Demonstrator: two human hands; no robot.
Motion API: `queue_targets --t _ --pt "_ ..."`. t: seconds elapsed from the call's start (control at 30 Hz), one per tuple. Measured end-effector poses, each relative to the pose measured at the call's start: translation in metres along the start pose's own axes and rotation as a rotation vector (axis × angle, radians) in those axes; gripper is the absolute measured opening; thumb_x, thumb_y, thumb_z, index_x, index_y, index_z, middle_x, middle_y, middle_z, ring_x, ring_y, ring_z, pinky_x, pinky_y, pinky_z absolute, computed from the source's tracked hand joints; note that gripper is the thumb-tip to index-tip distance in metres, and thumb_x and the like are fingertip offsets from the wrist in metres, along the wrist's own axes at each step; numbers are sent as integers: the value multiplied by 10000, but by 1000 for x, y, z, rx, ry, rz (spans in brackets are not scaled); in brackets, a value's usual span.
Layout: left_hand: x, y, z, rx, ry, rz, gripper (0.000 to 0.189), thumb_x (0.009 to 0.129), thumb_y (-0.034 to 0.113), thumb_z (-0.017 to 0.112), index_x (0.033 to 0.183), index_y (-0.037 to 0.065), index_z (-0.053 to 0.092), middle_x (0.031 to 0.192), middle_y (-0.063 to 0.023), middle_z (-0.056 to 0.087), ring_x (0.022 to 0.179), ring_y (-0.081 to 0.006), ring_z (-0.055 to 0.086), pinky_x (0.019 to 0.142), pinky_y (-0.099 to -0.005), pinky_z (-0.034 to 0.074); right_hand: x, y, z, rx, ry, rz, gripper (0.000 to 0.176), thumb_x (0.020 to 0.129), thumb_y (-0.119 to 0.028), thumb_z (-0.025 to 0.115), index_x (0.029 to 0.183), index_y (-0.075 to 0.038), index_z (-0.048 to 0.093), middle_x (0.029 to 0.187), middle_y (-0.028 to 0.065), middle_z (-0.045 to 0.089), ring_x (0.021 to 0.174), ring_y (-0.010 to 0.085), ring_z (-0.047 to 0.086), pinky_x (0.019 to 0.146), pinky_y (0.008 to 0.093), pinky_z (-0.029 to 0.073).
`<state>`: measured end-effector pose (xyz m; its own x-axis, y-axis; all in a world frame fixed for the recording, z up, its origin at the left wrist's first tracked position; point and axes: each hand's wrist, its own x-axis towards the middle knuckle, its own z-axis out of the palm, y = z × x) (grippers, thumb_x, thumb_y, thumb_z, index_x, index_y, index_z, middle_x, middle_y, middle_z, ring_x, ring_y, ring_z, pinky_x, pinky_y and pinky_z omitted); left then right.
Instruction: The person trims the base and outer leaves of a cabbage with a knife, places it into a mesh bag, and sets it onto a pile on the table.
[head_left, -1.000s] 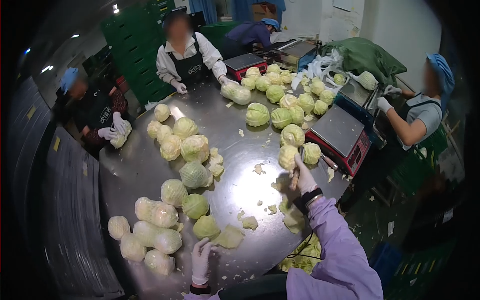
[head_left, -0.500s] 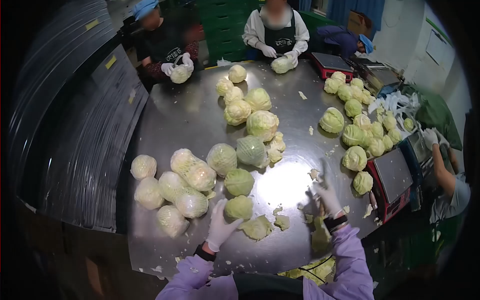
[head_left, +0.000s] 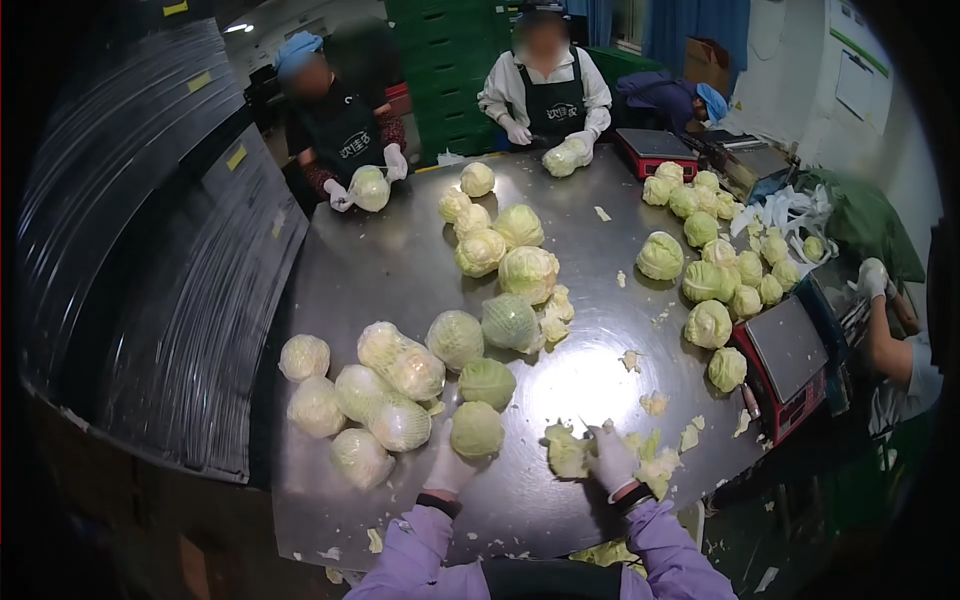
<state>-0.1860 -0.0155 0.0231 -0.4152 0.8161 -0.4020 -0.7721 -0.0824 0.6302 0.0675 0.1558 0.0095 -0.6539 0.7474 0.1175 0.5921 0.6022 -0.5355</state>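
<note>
My left hand point(head_left: 452, 462), in a white glove, curls against the left side of a trimmed green cabbage point(head_left: 477, 430), its fingers partly hidden by it. Right behind stands another bare green cabbage point(head_left: 487, 383). My right hand point(head_left: 612, 462), gloved too, is low over the table with its fingers bent. It meets the right edge of a loose cabbage leaf point(head_left: 567, 452); a thin tip shows by the fingers, too small to name. More leaf scraps point(head_left: 655, 470) lie just right of this hand. Net-wrapped cabbages point(head_left: 400, 420) sit together on the left.
The metal table point(head_left: 390, 285) carries a row of cabbages point(head_left: 527, 275) down its middle and a pile point(head_left: 710, 283) at right. A red scale point(head_left: 785, 350) stands on the right edge, another scale point(head_left: 655, 147) at the back. Co-workers handle cabbages across the table.
My right hand has come left and nearer to me, and the loose leaves have shifted right. My left hand stays by the same cabbage, now closer against it. The view has tilted slightly.
</note>
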Motion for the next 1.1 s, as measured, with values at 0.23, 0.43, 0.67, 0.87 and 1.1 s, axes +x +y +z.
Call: queue_targets --t 0.23,0.43,0.67,0.87,1.1 --pt "-20 7 38 93 -66 49 606 894 628 366 1335 223 466 1303 -59 514 1150 -286 519 878 -470 456 -68 91 -47 12 136 277 261 708 -189 710 903 -58 598 840 153 612 805 354 608 708 426 485" --pt "-30 -4 59 105 -193 106 702 890 596 454 1390 110 376 1346 -75 465 1200 -255 488 968 -427 427 -155 78 -118 178 244 499 202 786 -106 666 950 -5 608 791 76 613 680 199 602 613 307 486" --pt "-68 -6 140 631 -210 520 647 808 189 711 1318 6 358 1345 -159 406 1215 -233 451 1023 -354 390 -93 -74 -83 1649 -221 449 476 994 -361 454 1328 -22 446 836 37 625 589 72 482 529 197 404" --pt "-98 -13 122 1263 -351 1097 904 700 269 835 1394 94 283 1446 -217 273 1321 -329 336 1064 -457 349 -81 -58 -31 2150 -491 325 660 958 -599 272 1356 -84 383 1038 66 562 747 106 489 592 218 418" --pt "-98 -19 119 385 -465 -86 825 774 346 767 1399 42 322 1398 -145 381 1279 -251 398 1065 -365 353 -83 -82 -63 1848 -174 375 723 904 -524 538 1415 -54 334 1055 43 569 755 89 522 617 221 445"
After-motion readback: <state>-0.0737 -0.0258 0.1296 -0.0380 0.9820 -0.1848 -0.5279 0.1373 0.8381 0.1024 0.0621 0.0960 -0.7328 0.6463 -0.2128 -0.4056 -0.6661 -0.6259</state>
